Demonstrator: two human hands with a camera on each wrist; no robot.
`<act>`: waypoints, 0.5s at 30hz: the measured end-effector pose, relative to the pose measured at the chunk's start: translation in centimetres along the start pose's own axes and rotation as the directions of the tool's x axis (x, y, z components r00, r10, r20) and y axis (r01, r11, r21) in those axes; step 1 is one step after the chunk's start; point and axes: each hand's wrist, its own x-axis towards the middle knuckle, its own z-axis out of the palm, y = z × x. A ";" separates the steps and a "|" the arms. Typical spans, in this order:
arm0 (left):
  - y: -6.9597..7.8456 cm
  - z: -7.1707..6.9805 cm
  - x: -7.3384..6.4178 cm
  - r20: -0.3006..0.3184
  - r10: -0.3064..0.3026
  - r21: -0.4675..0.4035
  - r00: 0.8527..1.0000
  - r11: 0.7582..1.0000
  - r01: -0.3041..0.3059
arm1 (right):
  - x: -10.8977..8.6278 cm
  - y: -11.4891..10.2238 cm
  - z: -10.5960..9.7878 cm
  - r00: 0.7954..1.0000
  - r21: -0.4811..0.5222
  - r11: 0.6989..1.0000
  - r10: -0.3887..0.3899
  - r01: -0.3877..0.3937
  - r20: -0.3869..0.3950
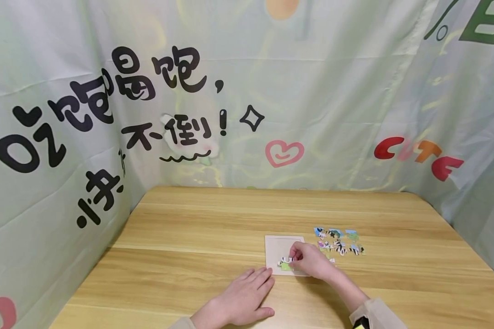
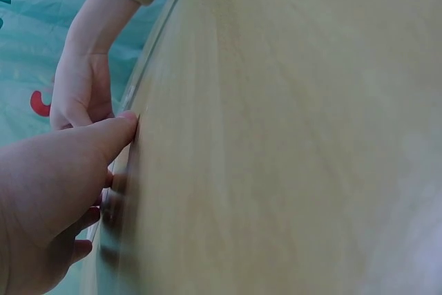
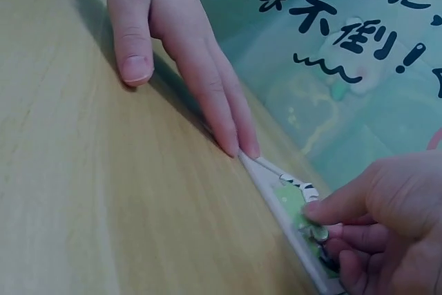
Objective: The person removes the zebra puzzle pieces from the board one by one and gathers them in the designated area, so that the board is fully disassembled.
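A pale square puzzle board (image 1: 277,249) with a raised rim lies on the wooden table. My left hand (image 1: 247,297) rests flat beside it, fingertips touching its near left corner. A puzzle piece (image 1: 285,266), green with black and white stripes, lies in the board's lower part. Over that piece's right side my right hand (image 1: 313,261) has thumb and fingers drawn together. In the right wrist view they pinch a small puzzle piece (image 3: 318,233), mostly covered by the fingers, at the green piece's edge. The left wrist view shows my left thumb (image 2: 117,132) low along the tabletop.
Several loose puzzle pieces (image 1: 339,246), blue, green and zebra-striped, lie in rows right of the board. Part of the nearest row is behind my right hand. The wooden table (image 1: 189,237) ends at a printed curtain (image 1: 333,100) at the back and sides.
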 end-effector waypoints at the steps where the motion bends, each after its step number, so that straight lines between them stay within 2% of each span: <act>1: 0.0 0.0 0.0 0.001 0.000 -0.002 1.000 1.000 0.000 | 0.0 0.0 0.0 1.000 0.009 1.000 0.005 -0.005 -0.006; 9: 0.0 -0.1 0.1 0.008 -0.002 -0.003 1.000 1.000 0.002 | -0.3 0.1 -0.1 0.999 0.055 0.998 0.032 -0.029 -0.042; 15: 0.0 -0.1 0.1 0.009 0.005 -0.008 1.000 1.000 -0.005 | -0.7 0.1 -1.5 0.997 0.077 0.996 0.038 -0.033 -0.066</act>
